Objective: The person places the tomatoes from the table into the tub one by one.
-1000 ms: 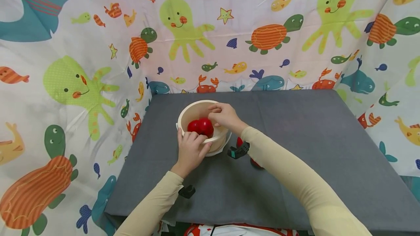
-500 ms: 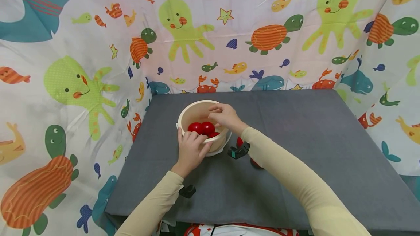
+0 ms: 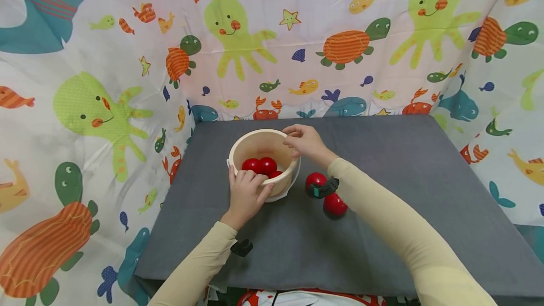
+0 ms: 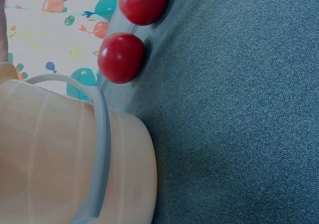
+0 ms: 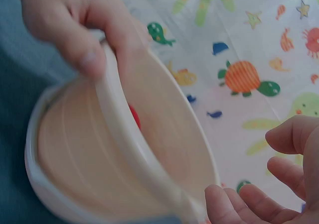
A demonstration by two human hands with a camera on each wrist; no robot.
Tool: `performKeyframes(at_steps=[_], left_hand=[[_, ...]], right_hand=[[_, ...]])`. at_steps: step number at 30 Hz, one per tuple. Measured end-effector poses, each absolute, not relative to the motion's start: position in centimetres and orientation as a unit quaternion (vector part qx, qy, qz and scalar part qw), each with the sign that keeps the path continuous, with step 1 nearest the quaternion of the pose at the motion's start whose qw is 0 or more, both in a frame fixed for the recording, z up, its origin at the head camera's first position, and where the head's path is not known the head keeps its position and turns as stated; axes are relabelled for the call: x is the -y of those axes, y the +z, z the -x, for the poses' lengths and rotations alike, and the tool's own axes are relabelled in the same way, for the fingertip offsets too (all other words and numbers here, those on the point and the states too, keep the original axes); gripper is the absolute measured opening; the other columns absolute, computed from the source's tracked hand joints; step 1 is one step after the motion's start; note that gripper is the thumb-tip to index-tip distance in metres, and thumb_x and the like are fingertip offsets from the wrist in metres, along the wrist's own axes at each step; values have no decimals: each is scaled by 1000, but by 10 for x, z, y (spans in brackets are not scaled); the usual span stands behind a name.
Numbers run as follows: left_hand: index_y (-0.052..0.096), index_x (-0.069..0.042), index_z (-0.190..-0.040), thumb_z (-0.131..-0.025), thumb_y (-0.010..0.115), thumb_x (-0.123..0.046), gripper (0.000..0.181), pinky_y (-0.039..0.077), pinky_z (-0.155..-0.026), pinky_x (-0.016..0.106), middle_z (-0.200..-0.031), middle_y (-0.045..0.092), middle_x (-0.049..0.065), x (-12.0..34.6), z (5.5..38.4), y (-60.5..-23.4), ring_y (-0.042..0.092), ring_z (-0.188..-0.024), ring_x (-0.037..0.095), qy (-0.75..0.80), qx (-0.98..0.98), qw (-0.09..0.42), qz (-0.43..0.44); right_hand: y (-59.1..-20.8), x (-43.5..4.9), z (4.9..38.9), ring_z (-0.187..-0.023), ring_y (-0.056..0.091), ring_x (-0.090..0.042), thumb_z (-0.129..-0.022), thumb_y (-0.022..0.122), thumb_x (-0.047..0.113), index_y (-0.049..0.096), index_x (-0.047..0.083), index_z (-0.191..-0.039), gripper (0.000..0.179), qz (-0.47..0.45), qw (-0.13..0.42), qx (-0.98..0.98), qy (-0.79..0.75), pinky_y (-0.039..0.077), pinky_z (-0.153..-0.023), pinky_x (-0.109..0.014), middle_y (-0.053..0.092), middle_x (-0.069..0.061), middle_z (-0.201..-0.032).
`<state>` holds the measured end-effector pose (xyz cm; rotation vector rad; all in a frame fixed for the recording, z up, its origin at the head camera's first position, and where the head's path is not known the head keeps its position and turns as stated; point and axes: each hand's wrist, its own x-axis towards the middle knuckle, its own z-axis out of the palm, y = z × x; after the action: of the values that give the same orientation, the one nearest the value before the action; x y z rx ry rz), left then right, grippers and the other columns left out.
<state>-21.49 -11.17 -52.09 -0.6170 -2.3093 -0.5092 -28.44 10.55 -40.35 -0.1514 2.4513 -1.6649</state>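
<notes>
A cream bucket point(image 3: 255, 148) with a pale handle point(image 4: 102, 149) stands at the left of the grey table. My left hand point(image 3: 248, 196) grips its near rim, thumb outside and fingers over the edge, as the right wrist view shows. Inside lie shiny red apple-like fruits point(image 3: 267, 165), three of them visible. My right hand point(image 3: 307, 141) is at the bucket's right rim with fingers loosely bent and nothing held; in the right wrist view the fingers point(image 5: 286, 134) are spread apart. Two more red fruits point(image 3: 335, 205) lie on the table, right of the bucket, below my right forearm.
The grey cloth-covered table point(image 3: 403, 192) stretches to the right and ends at a near edge. A curtain point(image 3: 255, 51) printed with sea animals hangs behind it and along both sides. Dark wrist straps point(image 3: 242, 248) sit on both arms.
A red fruit has dropped from my right hand into the bucket. The right hand has since moved up and right to the rim, uncovering the two fruits on the table. My left hand stays put.
</notes>
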Motion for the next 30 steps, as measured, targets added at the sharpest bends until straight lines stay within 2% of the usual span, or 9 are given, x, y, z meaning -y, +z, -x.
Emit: performKeyframes(at_steps=[9, 17, 21, 26, 30], left_hand=[[74, -19, -95, -92, 67, -38, 20, 23, -112, 80, -88, 68, 7, 111, 215, -521, 60, -95, 30, -204, 888, 340, 234], [74, -19, -94, -92, 68, -39, 21, 22, -114, 79, -88, 68, 7, 111, 215, -521, 59, -93, 30, -202, 892, 332, 233], [74, -19, -94, -93, 67, -39, 22, 21, -114, 79, -88, 68, 7, 112, 214, -520, 59, -93, 30, -205, 891, 332, 231], [74, -19, -93, -92, 68, -38, 20, 22, -113, 80, -87, 67, 8, 111, 213, -519, 59, -91, 30, -207, 889, 336, 232], [75, -18, -94, -93, 67, -38, 21, 22, -114, 79, -87, 68, 8, 110, 213, -518, 59, -92, 30, -208, 890, 332, 231]], right_hand=[[-406, -178, 284, -123, 64, -38, -101, 60, 23, 56, 8, -139, 41, 26, 85, -837, -540, 63, -83, -38, 61, -20, -137], [-417, -232, 269, -126, 59, -41, -104, 53, 24, 51, 4, -144, 44, 12, 87, -842, -532, 61, -92, -46, 58, -24, -141], [-424, -247, 261, -127, 57, -43, -104, 52, 24, 50, 3, -144, 45, -8, 88, -842, -532, 60, -93, -48, 57, -25, -142], [-439, -264, 252, -123, 59, -40, -104, 53, 23, 48, 2, -145, 47, -20, 93, -844, -528, 61, -91, -47, 55, -27, -143], [-452, -277, 244, -115, 63, -31, -105, 52, 25, 48, 1, -146, 48, -18, 99, -847, -521, 62, -89, -45, 55, -28, -143]])
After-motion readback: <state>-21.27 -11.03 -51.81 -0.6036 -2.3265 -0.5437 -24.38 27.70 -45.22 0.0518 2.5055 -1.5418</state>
